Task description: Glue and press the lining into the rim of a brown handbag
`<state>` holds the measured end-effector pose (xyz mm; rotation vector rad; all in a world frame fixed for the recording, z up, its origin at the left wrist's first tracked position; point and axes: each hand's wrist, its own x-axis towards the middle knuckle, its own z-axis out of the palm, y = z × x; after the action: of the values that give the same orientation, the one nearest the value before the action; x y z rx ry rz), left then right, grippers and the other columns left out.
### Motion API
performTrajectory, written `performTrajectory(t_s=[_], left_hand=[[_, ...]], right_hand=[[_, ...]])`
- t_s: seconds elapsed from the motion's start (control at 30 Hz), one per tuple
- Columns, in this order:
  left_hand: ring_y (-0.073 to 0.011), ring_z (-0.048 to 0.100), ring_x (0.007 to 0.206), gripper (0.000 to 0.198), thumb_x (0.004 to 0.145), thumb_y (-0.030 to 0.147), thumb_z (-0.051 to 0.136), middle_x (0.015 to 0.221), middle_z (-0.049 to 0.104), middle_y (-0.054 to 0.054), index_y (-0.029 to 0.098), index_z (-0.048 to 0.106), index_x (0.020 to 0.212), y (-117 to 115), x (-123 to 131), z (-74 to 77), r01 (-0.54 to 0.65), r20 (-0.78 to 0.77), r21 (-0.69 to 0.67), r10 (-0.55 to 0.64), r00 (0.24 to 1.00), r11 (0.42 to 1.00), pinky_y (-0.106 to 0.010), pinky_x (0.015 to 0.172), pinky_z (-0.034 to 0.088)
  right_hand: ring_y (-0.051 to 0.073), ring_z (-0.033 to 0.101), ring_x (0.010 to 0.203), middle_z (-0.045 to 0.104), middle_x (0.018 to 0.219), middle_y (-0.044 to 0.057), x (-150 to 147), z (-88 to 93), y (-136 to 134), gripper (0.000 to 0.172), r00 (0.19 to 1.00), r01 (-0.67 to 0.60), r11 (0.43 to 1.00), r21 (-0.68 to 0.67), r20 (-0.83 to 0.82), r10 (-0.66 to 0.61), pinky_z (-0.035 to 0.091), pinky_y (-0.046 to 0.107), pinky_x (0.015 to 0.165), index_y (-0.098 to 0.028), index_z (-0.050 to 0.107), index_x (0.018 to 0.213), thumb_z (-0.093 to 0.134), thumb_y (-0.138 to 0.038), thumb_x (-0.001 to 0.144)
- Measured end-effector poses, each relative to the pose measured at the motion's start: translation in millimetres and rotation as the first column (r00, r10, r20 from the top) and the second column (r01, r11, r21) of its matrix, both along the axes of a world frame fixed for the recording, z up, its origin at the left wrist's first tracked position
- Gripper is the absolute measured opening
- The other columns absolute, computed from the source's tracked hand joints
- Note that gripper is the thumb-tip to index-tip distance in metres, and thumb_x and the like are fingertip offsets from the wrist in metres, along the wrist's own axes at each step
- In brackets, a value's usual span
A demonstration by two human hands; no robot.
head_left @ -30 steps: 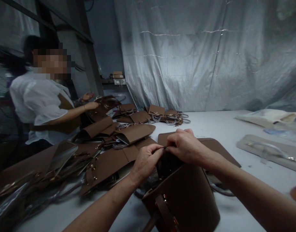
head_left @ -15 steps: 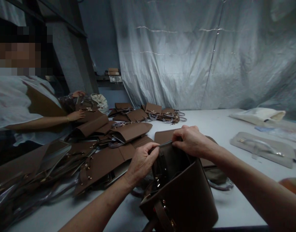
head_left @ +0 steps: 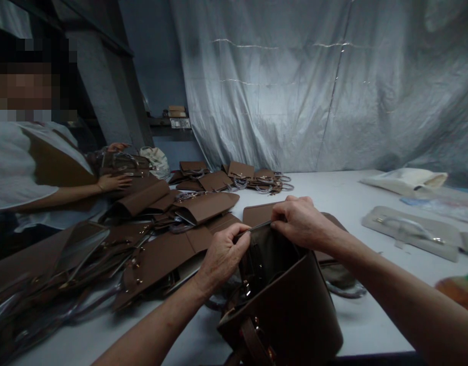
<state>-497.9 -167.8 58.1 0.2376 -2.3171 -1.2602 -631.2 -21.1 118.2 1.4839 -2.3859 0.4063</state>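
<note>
A brown leather handbag stands open on the white table right in front of me. My left hand is closed, pinching the left end of the bag's top edge. My right hand is closed too, gripping the same edge further right, so the mouth is held apart. Inside, a dark lining and small gold fittings show. A strap with gold studs runs down the bag's near face.
A heap of flat brown bag pieces with clear-wrapped handles covers the left of the table. A person in a white top sits at far left, handling a bag. Grey flat bags lie at the right. Silver sheeting hangs behind.
The bag's mouth has been pulled wider, my hands moving apart along its top edge. The view has shifted left, bringing the person at left closer.
</note>
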Motion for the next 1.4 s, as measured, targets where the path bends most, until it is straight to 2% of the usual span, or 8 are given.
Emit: performTrajectory(t_s=[0.17, 0.4, 0.53, 0.73, 0.9, 1.0, 1.17, 1.4], left_hand=[[-0.0125, 0.056, 0.072, 0.027, 0.085, 0.038, 0.045, 0.079, 0.063, 0.001, 0.019, 0.064, 0.091, 1, 0, 0.8, 0.007, 0.015, -0.011, -0.006, 1.000, 1.000, -0.019, 0.064, 0.041], [-0.0113, 0.054, 0.071, 0.025, 0.086, 0.036, 0.045, 0.078, 0.061, 0.002, 0.020, 0.063, 0.090, 2, -1, 3.0, 0.024, 0.006, -0.021, -0.024, 1.000, 0.999, -0.019, 0.065, 0.040], [-0.0116, 0.054, 0.070, 0.025, 0.085, 0.035, 0.045, 0.078, 0.061, 0.001, 0.018, 0.063, 0.090, 2, -1, 3.1, 0.042, 0.005, -0.010, -0.042, 0.999, 0.999, -0.019, 0.064, 0.040], [-0.0102, 0.051, 0.066, 0.025, 0.085, 0.034, 0.044, 0.075, 0.058, 0.001, 0.018, 0.061, 0.091, 1, -2, -0.1, 0.056, 0.040, 0.043, -0.058, 0.997, 0.997, -0.018, 0.058, 0.038], [-0.0100, 0.051, 0.066, 0.016, 0.076, 0.029, 0.054, 0.074, 0.057, 0.000, 0.015, 0.059, 0.084, -3, -12, 15.7, 0.124, 0.105, 0.080, -0.132, 0.986, 0.989, -0.018, 0.056, 0.038], [-0.0102, 0.051, 0.061, 0.025, 0.069, 0.034, 0.061, 0.070, 0.058, -0.001, 0.013, 0.063, 0.083, -5, -27, 30.2, 0.195, 0.223, 0.104, -0.214, 0.951, 0.975, -0.018, 0.051, 0.036], [-0.0094, 0.047, 0.051, 0.027, 0.068, 0.037, 0.058, 0.061, 0.058, -0.001, 0.014, 0.069, 0.077, -5, -43, 36.1, 0.178, 0.308, -0.037, -0.158, 0.938, 0.983, -0.019, 0.043, 0.030], [-0.0122, 0.054, 0.058, 0.026, 0.071, 0.035, 0.054, 0.068, 0.064, -0.003, 0.016, 0.068, 0.079, 3, -39, 34.0, 0.150, 0.273, -0.122, -0.112, 0.955, 0.981, -0.019, 0.046, 0.032]], right_hand=[[0.020, 0.052, 0.077, 0.063, 0.064, 0.000, 0, -1.3, 0, 0.014, 1.000, 0.015, 1.000, 0.002, 0.003, -0.015, 0.024, 0.034, 0.072, -0.022, 0.064, 0.065, 0.054, -0.016, 0.073], [0.019, 0.049, 0.068, 0.061, 0.063, 0.001, 5, 3.7, 0, 0.013, 0.999, 0.052, 0.998, 0.025, 0.000, -0.052, 0.022, 0.033, 0.065, -0.022, 0.064, 0.065, 0.054, -0.018, 0.073], [0.017, 0.048, 0.065, 0.059, 0.063, 0.001, 3, 0.7, -1, 0.010, 0.998, 0.064, 0.998, -0.009, -0.008, -0.064, 0.021, 0.032, 0.065, -0.022, 0.063, 0.069, 0.055, -0.018, 0.072], [0.020, 0.052, 0.075, 0.064, 0.069, 0.002, -2, -4.5, -2, 0.015, 0.998, 0.063, 0.997, -0.044, -0.017, -0.064, 0.020, 0.033, 0.068, -0.027, 0.069, 0.081, 0.058, -0.020, 0.073], [0.021, 0.051, 0.079, 0.064, 0.066, 0.001, 1, -4.2, -1, 0.016, 0.999, 0.046, 0.999, -0.014, 0.003, -0.045, 0.018, 0.035, 0.067, -0.026, 0.068, 0.070, 0.056, -0.017, 0.073], [0.021, 0.050, 0.079, 0.063, 0.065, 0.002, 2, -5.3, -2, 0.019, 0.999, 0.030, 1.000, -0.006, -0.023, -0.030, 0.018, 0.035, 0.067, -0.025, 0.067, 0.068, 0.053, -0.015, 0.074], [0.020, 0.050, 0.080, 0.064, 0.070, 0.001, -1, -1.8, 7, 0.015, 0.998, 0.060, 0.998, -0.009, 0.033, -0.060, 0.022, 0.034, 0.070, -0.024, 0.067, 0.076, 0.056, -0.014, 0.073], [0.019, 0.051, 0.078, 0.063, 0.076, 0.002, -9, 5.3, 33, 0.012, 0.981, 0.144, 0.989, -0.029, 0.132, -0.139, 0.029, 0.031, 0.073, -0.023, 0.067, 0.081, 0.064, -0.017, 0.072]])
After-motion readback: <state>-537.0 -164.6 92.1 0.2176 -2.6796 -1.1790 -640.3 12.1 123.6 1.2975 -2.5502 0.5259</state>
